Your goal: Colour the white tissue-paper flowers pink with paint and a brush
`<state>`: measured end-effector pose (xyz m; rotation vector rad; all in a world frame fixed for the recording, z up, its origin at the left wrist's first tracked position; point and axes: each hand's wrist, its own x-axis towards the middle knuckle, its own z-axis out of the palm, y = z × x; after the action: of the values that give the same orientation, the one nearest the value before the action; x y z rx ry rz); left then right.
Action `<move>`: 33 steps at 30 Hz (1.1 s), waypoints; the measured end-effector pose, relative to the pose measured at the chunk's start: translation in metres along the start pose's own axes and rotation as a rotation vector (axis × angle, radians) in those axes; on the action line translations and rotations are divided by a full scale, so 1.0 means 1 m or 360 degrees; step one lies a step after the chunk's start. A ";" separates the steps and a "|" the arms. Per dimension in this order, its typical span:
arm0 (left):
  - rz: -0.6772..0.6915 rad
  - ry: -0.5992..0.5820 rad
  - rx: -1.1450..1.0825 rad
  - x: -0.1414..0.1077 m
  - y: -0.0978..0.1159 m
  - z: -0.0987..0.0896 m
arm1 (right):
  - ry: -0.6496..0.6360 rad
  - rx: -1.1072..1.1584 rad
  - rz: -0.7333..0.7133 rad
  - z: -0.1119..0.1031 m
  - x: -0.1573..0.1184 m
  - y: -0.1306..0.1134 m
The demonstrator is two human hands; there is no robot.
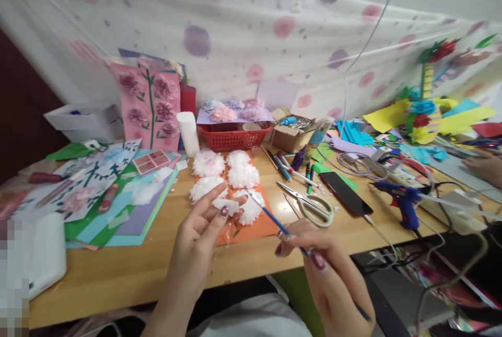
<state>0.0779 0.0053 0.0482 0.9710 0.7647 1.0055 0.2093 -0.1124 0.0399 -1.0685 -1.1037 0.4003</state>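
My left hand (202, 229) pinches a small white paper piece (226, 204) between thumb and fingers, above an orange sheet (262, 226). A thin blue brush (274, 219) is held in my right hand (327, 269), its tip pointing up and left toward the white flowers. Several fluffy white flowers (243, 176) lie in two columns on the orange sheet; my left fingers partly cover the lower ones. The flower at the upper left (208, 162) has a faint pink tint.
Scissors (309, 205), a phone (345, 192) and a blue glue gun (406, 201) lie to the right. Behind stands a red basket (235, 138). Colored papers (135, 222) and a palette (151, 161) are left. Another person's hand (486, 165) shows at far right.
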 end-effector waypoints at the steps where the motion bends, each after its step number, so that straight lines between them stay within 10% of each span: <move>1: -0.0002 0.0014 0.0001 0.000 -0.001 0.001 | -0.0066 0.0045 0.0018 0.003 -0.001 0.004; 7: -0.0056 0.0084 -0.0093 0.001 -0.001 0.003 | -0.0172 0.0128 0.0152 0.007 0.000 0.028; 16: -0.0330 -0.0030 -0.0742 0.020 -0.006 -0.006 | 0.0200 0.0090 0.0539 0.012 -0.003 0.047; 23: -0.0343 -0.0096 -0.0824 0.021 -0.019 -0.006 | 0.0157 -0.0030 0.0330 0.013 0.003 0.061; 33: 0.0015 0.0340 -0.0673 0.021 -0.029 -0.007 | -0.0052 0.0065 0.0833 0.009 -0.010 0.050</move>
<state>0.0895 0.0209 0.0167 0.5083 0.6840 1.2316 0.2081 -0.0912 -0.0074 -1.3148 -0.8287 0.8527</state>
